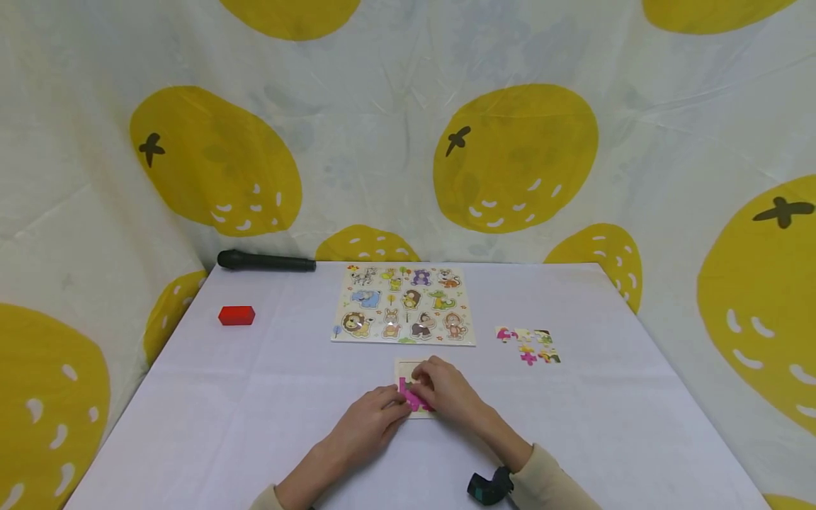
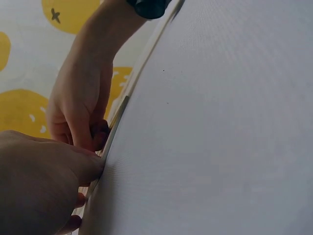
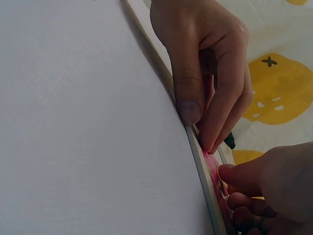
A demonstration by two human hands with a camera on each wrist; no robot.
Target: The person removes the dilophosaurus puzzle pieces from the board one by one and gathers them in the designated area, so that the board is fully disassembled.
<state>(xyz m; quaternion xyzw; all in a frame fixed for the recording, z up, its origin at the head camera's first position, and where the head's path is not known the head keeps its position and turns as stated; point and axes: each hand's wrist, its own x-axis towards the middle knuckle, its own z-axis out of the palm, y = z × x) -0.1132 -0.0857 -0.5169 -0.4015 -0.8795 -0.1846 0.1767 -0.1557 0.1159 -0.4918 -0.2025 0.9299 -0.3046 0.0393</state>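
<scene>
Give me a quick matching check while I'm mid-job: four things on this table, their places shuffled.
1. small puzzle board
2. loose puzzle pieces
3. red block
4. black microphone

A. right of the animal board
B. along the table's far edge
C. under the left hand and right hand
D. left of the animal board, nearer than the far edge

Pairs: 1-C, 2-A, 3-D, 4-B

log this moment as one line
left hand: holds edge of tray | right hand: over tray, grip unclear | tray: partly filled, pink showing | loose pieces: beyond and right of tray
</scene>
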